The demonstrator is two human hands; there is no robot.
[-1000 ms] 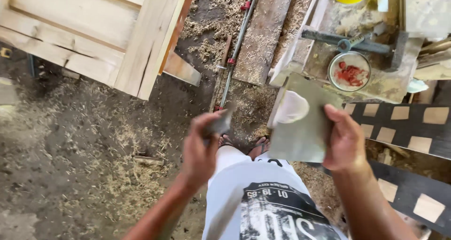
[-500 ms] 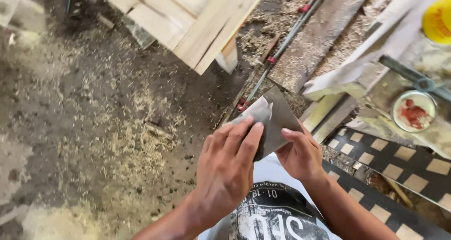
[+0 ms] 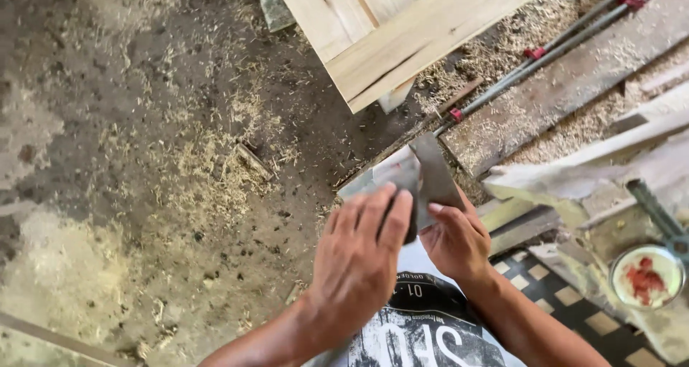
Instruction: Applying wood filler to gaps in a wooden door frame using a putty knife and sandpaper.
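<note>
Nearest to us is our own printed shirt (image 3: 423,331), white and dark, at the bottom of the view. Just above it our two hands meet over a grey sheet of sandpaper (image 3: 430,173). Our left hand (image 3: 359,259) lies flat over the near part of the sheet, its fingers stretched forward and pressed together, with a dark edge showing under the fingertips. Our right hand (image 3: 456,241) is closed on the sheet from the right side, thumb on top and fingers curled below. The sheet is held in the air between them, tilted, one pale corner curling up to the left and a darker corner pointing away from us.

To our right, low in the view, sits a checked board (image 3: 567,302) of dark and pale squares, and beyond it a small round dish (image 3: 646,277) holding red paste, resting on a dusty worktop (image 3: 617,223).

Under the hands the floor (image 3: 143,194) is dark and strewn with wood shavings and sawdust. Further out, a long metal bar clamp (image 3: 545,58) with red fittings runs diagonally beside a shaving-covered plank (image 3: 574,87). Farthest from us, at the top, lies a pale wooden panel (image 3: 402,29) of joined boards.
</note>
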